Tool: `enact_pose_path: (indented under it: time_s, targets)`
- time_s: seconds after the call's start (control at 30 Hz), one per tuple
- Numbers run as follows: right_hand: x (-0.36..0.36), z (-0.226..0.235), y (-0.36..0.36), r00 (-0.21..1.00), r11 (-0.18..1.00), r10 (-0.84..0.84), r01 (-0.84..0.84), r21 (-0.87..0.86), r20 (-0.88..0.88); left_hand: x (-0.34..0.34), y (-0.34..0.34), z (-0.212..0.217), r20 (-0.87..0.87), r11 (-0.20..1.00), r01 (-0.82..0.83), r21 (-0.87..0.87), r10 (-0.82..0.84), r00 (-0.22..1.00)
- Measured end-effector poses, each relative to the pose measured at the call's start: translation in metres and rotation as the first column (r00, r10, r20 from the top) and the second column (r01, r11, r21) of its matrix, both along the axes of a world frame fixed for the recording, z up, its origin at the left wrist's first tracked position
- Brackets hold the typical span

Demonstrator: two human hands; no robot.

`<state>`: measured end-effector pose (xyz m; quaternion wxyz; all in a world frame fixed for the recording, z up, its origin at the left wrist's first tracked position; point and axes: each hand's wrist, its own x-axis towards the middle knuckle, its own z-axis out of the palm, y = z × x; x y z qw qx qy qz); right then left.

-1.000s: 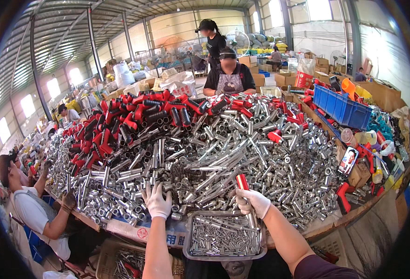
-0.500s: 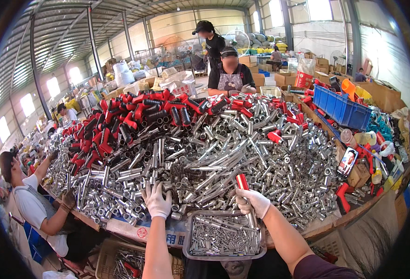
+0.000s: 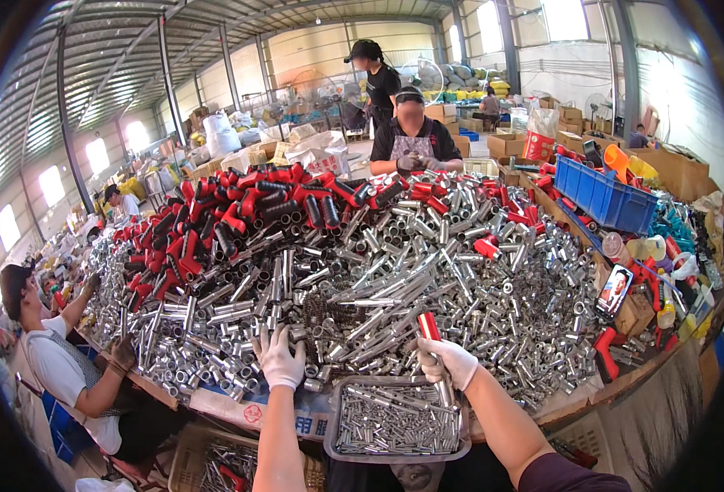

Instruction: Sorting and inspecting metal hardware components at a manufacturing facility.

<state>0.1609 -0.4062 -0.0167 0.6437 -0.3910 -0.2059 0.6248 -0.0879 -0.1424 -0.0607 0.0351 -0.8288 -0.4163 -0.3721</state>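
Note:
My left hand (image 3: 280, 359), in a white glove, rests with fingers spread at the front edge of a large heap of silver metal fittings (image 3: 222, 348). Its fingertips are among the loose parts and it grips nothing. My right hand (image 3: 450, 364), also gloved, is closed around a red-and-silver rod (image 3: 429, 326), held nearly upright. The rod's silver lower end reaches down to the right side of a grey plastic tray (image 3: 341, 453). Small metal pins and screw-like pieces (image 3: 395, 422) fill the tray. My right palm hides the rod's middle.
Red-and-black handles (image 3: 239, 205) are piled at the far left of the heap. A blue crate (image 3: 604, 197) and a phone (image 3: 614, 289) stand on the right. One person (image 3: 415, 139) sits opposite, another (image 3: 66, 353) works at the left. A crate (image 3: 183, 459) sits below.
My hands hold almost the same place and grip. The view has shifted slightly. Across the heap, the seated person's hands have come together in front of the chest.

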Motion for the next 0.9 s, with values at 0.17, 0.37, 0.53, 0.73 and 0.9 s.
enact_pose_path:
  time_s: [0.17,0.37,0.53,0.73,0.9]
  targets:
    - [-0.0017,0.0047,0.0000,1.000,1.000,-0.009,0.010,-0.009,0.021,0.0007,0.0001,0.0037,-0.017,1.000,0.004,0.017,-0.004,1.000]
    - [-0.0020,0.0065,0.0010,1.000,1.000,-0.004,0.004,-0.008,0.026,0.0009,-0.0004,0.0039,-0.023,1.000,0.007,0.003,-0.007,1.000]
    - [-0.0011,0.0046,0.0003,1.000,1.000,-0.002,0.002,-0.001,0.018,0.0016,-0.0007,0.0037,-0.011,1.000,0.006,-0.018,-0.006,1.000]
    - [-0.0011,0.0035,0.0001,1.000,1.000,0.005,-0.005,0.004,0.007,0.0008,-0.0026,0.0063,-0.018,1.000,0.004,-0.029,-0.004,1.000]
    - [-0.0027,0.0075,-0.0005,1.000,1.000,0.001,-0.001,-0.006,0.027,0.0006,-0.0010,0.0038,-0.009,1.000,0.006,-0.015,-0.006,1.000]
